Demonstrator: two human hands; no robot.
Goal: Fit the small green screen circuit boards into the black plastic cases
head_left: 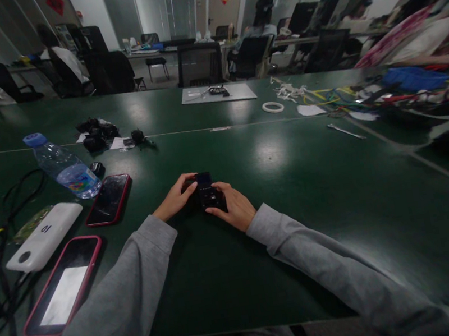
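Between my two hands is a small black device [207, 192] with a dark, screen-like upper part and a lower part bearing a small pale mark. I cannot make out its exact kind. My left hand [178, 195] grips its left side, the thumb over the near face. From the right, my right hand [233, 205] closes on its lower part with thumb and fingers. The device is over the green table [278, 182]; whether it touches the surface is hidden. Both forearms are in grey sleeves.
To the left are a water bottle [69, 169], a red-edged phone [109, 200], a white power bank [43, 236], a pink-cased phone [62, 290] and black cables [3, 277]. A wrench [346, 131], a tape roll [273, 107] and tangled wires lie right. People sit around.
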